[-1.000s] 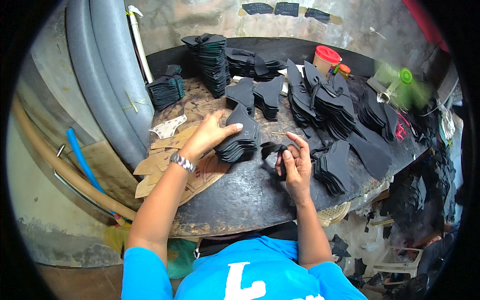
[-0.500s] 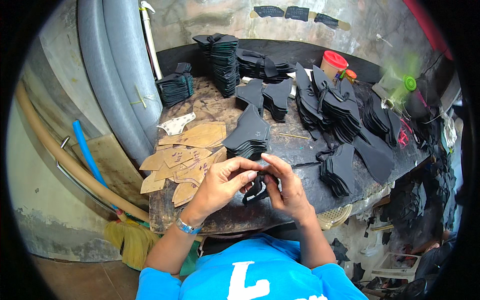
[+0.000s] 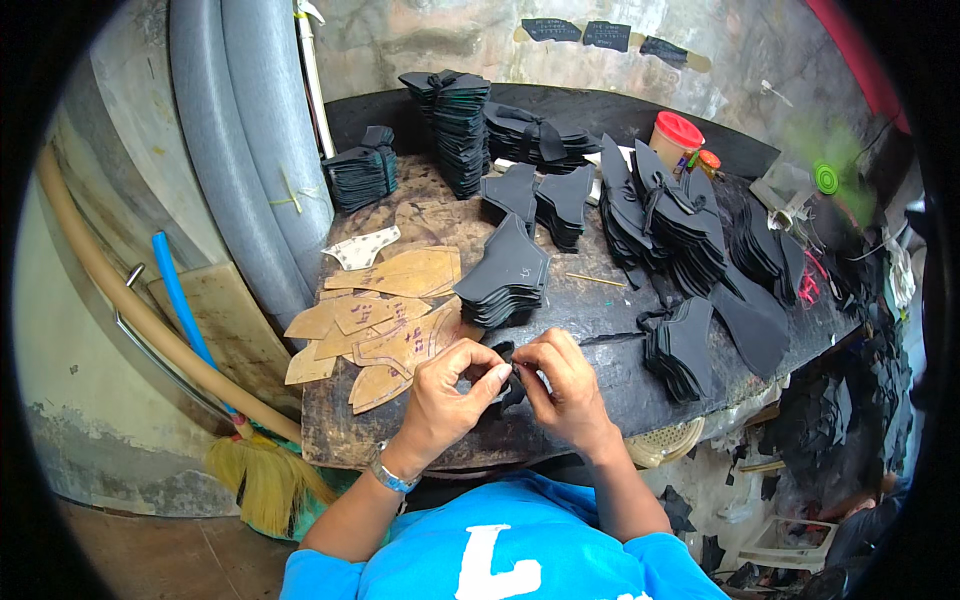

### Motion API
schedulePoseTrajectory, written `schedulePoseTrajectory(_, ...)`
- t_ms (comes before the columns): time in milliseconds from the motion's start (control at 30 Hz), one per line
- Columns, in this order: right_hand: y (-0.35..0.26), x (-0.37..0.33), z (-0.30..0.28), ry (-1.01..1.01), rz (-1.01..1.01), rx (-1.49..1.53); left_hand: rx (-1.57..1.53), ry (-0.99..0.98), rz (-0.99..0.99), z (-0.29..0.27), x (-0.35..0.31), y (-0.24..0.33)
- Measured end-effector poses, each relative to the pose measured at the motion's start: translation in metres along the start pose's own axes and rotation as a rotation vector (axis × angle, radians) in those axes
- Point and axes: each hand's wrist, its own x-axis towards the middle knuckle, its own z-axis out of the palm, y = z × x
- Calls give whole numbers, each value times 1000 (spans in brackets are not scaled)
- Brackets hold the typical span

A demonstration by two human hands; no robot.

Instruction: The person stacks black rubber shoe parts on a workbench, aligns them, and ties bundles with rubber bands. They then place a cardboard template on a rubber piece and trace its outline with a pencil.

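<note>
left hand (image 3: 447, 392) knuckles up, forearm rising from lower edge, fingers curled and pinched on black piece (image 3: 510, 380) | right hand (image 3: 562, 388) facing it, fingertips clamped on the same piece | piece sits between both hands' fingertips, over table (image 3: 600, 330) front edge, just below black stack (image 3: 505, 275), beside tan patterns (image 3: 390, 315)

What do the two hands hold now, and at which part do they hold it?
Both the left hand and right hand pinch a small black piece of material at its edges.
</note>
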Motion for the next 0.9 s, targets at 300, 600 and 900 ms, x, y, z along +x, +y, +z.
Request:
schedulePoseTrajectory(300,-9,-4,1,-123,128,167,-31,95,-95,5,-14,-7)
schedulePoseTrajectory(600,-9,-5,11,52,41,281,-431,107,-326,2,-16,-22)
schedulePoseTrajectory(900,-10,-14,8,-119,437,630,-873,-39,-454,2,-20,-13)
